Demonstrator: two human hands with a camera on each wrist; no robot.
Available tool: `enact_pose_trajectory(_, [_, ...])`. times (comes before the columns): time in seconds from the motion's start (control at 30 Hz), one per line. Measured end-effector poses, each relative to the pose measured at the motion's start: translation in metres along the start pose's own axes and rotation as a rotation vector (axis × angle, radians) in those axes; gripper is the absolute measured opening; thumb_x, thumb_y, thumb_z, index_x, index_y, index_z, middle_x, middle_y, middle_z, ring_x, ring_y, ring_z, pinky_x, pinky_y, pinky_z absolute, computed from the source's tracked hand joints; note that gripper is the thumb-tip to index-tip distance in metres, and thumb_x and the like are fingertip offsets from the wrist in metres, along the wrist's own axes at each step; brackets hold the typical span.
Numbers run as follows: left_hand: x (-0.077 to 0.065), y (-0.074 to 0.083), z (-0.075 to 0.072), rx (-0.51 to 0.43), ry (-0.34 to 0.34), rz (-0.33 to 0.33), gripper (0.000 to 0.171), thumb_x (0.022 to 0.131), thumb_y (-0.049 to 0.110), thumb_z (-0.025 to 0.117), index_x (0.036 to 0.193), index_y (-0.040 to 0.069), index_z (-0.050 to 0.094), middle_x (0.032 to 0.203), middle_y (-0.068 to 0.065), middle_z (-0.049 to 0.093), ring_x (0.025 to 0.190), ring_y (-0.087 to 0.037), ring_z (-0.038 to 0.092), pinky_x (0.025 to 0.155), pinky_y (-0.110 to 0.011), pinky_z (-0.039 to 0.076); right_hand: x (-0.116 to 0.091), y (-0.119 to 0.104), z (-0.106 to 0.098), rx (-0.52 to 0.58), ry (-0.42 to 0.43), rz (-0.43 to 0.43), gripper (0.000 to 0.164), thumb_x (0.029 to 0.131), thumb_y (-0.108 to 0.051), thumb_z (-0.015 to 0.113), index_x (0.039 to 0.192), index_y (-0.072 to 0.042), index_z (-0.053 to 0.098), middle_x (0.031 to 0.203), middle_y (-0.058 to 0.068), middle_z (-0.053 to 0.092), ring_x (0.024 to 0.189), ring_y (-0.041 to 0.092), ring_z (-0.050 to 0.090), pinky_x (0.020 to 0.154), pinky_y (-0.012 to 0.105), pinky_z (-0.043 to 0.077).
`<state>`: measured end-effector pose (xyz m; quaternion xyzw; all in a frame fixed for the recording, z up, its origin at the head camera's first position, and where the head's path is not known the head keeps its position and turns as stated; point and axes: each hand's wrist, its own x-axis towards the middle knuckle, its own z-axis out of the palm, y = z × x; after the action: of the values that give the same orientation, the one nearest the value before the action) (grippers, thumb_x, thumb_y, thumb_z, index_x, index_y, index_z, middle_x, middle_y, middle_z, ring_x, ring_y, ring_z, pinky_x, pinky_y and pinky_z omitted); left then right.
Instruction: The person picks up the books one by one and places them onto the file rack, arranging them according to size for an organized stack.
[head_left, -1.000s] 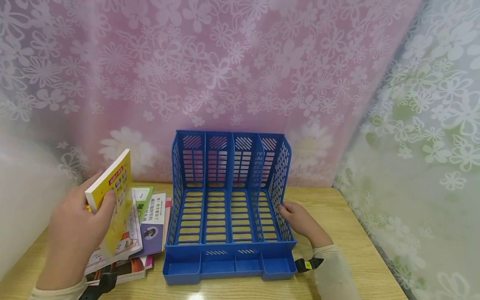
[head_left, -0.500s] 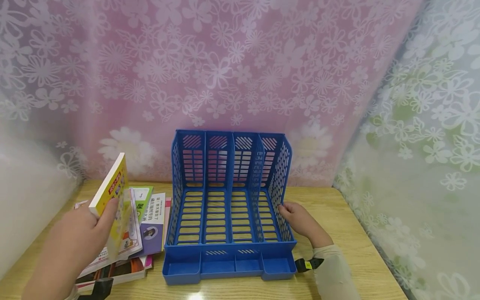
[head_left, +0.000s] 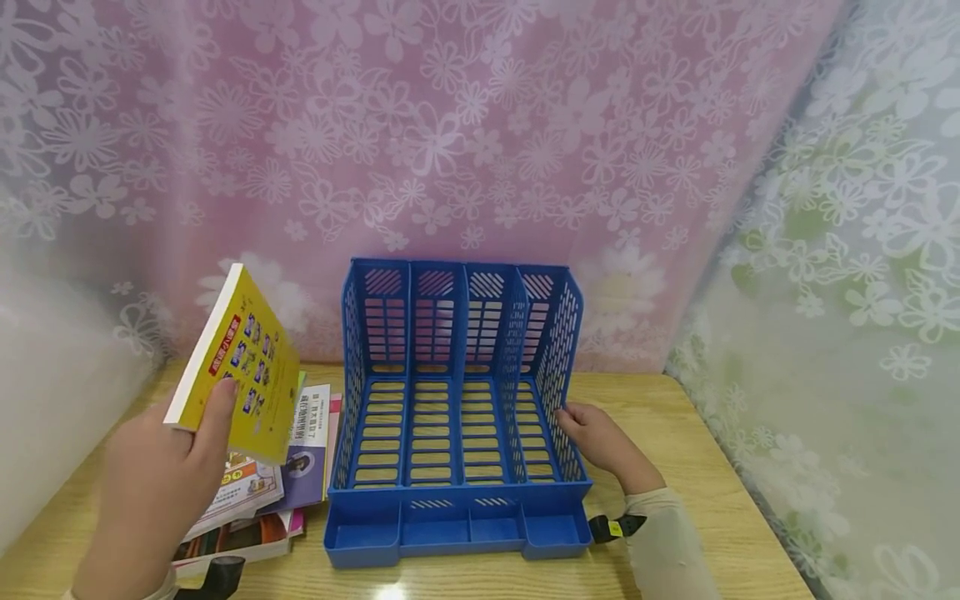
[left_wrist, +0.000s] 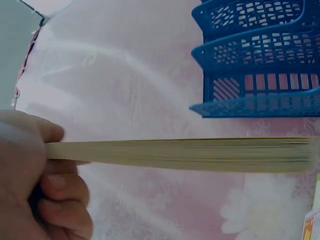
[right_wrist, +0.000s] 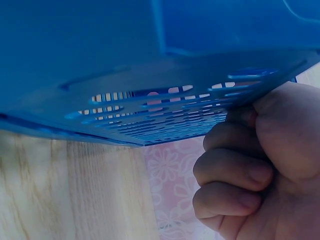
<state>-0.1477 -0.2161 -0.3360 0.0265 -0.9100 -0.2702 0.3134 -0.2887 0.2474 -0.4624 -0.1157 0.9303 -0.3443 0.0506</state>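
Note:
My left hand (head_left: 161,475) grips a thick yellow book (head_left: 258,375) by its lower left corner, thumb on the cover and fingers behind. The book is tilted upright over a pile of books. In the left wrist view its page edges (left_wrist: 185,154) face the camera, with the curled fingers below. A blue plastic file rack (head_left: 461,521) with several upright slots stands at the middle of the table. My right hand (head_left: 607,446) pinches the rack's right side wall, thumb on the inner side; the right wrist view shows the other fingers (right_wrist: 230,172) curled outside the perforated wall (right_wrist: 165,107).
The pile of books (head_left: 240,542) lies left of the rack, partly behind the left hand. A purple and white book (head_left: 303,479) pokes out close to the rack's left side. Small trays (head_left: 363,537) line the rack's front. A pink flowered curtain (head_left: 465,125) hangs behind the wooden table (head_left: 720,500).
My left hand first shifted slightly left and down, then rose and turned the yellow book so more of its cover shows. The right hand stays on the rack wall.

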Motion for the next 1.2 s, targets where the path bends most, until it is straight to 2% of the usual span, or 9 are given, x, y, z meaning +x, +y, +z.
enact_pose_trajectory(0.1, [-0.003,0.01,0.006,-0.147,0.19,0.159,0.034,0.096,0.021,0.054,0.104,-0.01,0.065,0.087,-0.027,0.066,0.046,-0.026,0.052,0.03,-0.021,0.02,-0.001,0.001,-0.001,-0.001,0.011,0.002,0.039,0.104,-0.028,0.042,0.07,-0.009,0.044,0.062,0.003,0.037,0.051,0.016,0.032,0.051,0.03,0.032])
enact_pose_trajectory(0.13, [-0.005,0.013,0.009,-0.203,0.234,0.205,0.03,0.094,0.016,0.056,0.107,-0.009,0.065,0.09,-0.027,0.067,0.053,-0.021,0.057,0.03,-0.019,0.021,-0.001,0.002,-0.001,-0.002,0.012,0.002,0.039,0.104,-0.029,0.042,0.07,-0.009,0.044,0.062,0.003,0.037,0.051,0.016,0.032,0.051,0.03,0.032])
enact_pose_trajectory(0.23, [-0.013,0.022,0.015,-0.341,0.281,0.248,0.028,0.091,0.007,0.059,0.115,-0.007,0.064,0.096,-0.025,0.067,0.065,0.0,0.061,0.031,-0.017,0.024,-0.001,0.003,0.0,-0.003,0.009,0.004,0.04,0.104,-0.029,0.042,0.07,-0.009,0.045,0.061,0.003,0.037,0.05,0.016,0.032,0.051,0.03,0.032])
enact_pose_trajectory(0.33, [-0.018,0.028,0.025,-0.395,0.261,0.18,0.031,0.093,0.008,0.059,0.122,-0.003,0.062,0.101,-0.021,0.068,0.07,0.016,0.053,0.032,-0.018,0.027,0.0,0.002,0.001,-0.005,0.002,0.001,0.04,0.105,-0.03,0.041,0.071,-0.009,0.045,0.061,0.003,0.037,0.051,0.016,0.032,0.05,0.03,0.032])
enact_pose_trajectory(0.47, [-0.014,0.032,0.046,-0.345,0.227,0.127,0.032,0.097,0.017,0.057,0.122,-0.002,0.062,0.1,-0.018,0.069,0.058,-0.007,0.061,0.031,-0.018,0.026,-0.001,0.001,0.002,-0.01,0.01,0.005,0.038,0.105,-0.029,0.041,0.073,-0.01,0.046,0.061,0.002,0.036,0.052,0.016,0.033,0.051,0.03,0.033])
enact_pose_trajectory(0.57, [-0.004,0.033,0.063,-0.302,0.185,0.135,0.035,0.099,0.025,0.053,0.119,-0.003,0.063,0.095,-0.018,0.069,0.053,-0.023,0.062,0.03,-0.02,0.025,-0.003,0.0,0.001,-0.006,0.026,0.013,0.037,0.105,-0.029,0.042,0.073,-0.01,0.046,0.062,0.002,0.036,0.053,0.016,0.033,0.052,0.03,0.032])
enact_pose_trajectory(0.83, [0.016,0.034,0.097,-0.136,0.022,0.192,0.038,0.101,0.034,0.046,0.118,0.001,0.059,0.08,-0.015,0.068,0.048,-0.021,0.059,0.033,-0.026,0.033,-0.005,-0.002,-0.001,0.026,0.006,0.014,0.038,0.105,-0.031,0.041,0.073,-0.009,0.044,0.063,0.003,0.036,0.053,0.017,0.032,0.052,0.03,0.032])
enact_pose_trajectory(1.0, [0.027,0.04,0.115,-0.056,-0.1,0.218,0.047,0.103,0.036,0.041,0.138,0.005,0.049,0.08,-0.013,0.068,0.048,-0.02,0.055,0.037,-0.031,0.036,-0.005,-0.002,-0.002,0.052,0.016,0.033,0.038,0.105,-0.029,0.041,0.073,-0.008,0.045,0.062,0.004,0.036,0.052,0.017,0.032,0.051,0.03,0.031])
enact_pose_trajectory(1.2, [0.033,0.044,0.132,-0.012,-0.207,0.194,0.051,0.104,0.038,0.039,0.148,0.013,0.039,0.05,0.001,0.045,0.036,-0.014,0.037,0.034,-0.03,0.029,-0.005,0.001,-0.001,0.066,0.008,0.028,0.037,0.105,-0.028,0.041,0.073,-0.008,0.044,0.063,0.004,0.037,0.052,0.018,0.033,0.052,0.03,0.032])
